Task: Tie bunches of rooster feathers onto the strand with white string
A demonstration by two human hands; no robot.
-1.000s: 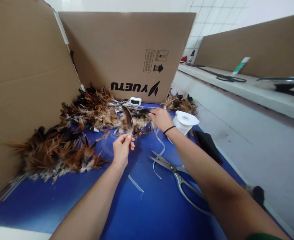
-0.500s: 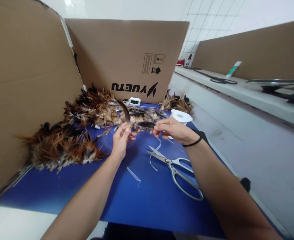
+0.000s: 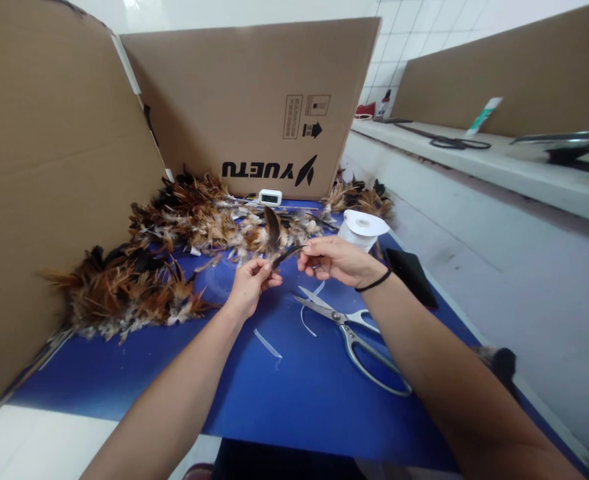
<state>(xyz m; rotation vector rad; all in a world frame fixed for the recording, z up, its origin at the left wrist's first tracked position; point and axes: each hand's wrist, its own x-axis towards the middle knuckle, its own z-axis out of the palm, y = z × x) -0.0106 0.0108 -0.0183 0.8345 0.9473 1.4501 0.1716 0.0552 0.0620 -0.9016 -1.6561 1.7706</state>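
My left hand [image 3: 254, 281] pinches the base of an upright brown feather [image 3: 273, 230] between thumb and fingers. A second dark feather [image 3: 288, 255] lies slantwise between my two hands. Its lower end meets my left fingertips, and the thumb and index finger of my right hand [image 3: 337, 259] close on its upper tip. Just below my right hand, silver scissors [image 3: 344, 319] rest on the blue table with blades apart. Beside the blades lies a thin clear ribbon strip [image 3: 305, 320]. Behind my right hand stands a white spool [image 3: 361, 227].
Heaps of brown feathers [image 3: 124, 293] line the left and back. A small white digital clock [image 3: 270, 197] stands before a cardboard panel [image 3: 214, 100]. A black phone-like slab [image 3: 411, 277] lies right of my wrist. Another ribbon scrap [image 3: 267, 343] lies on the blue table [image 3: 254, 407].
The dark feather in my right hand has come over to my left hand, its lower end now at my left fingertips. The upright feather has shifted right with my left hand.
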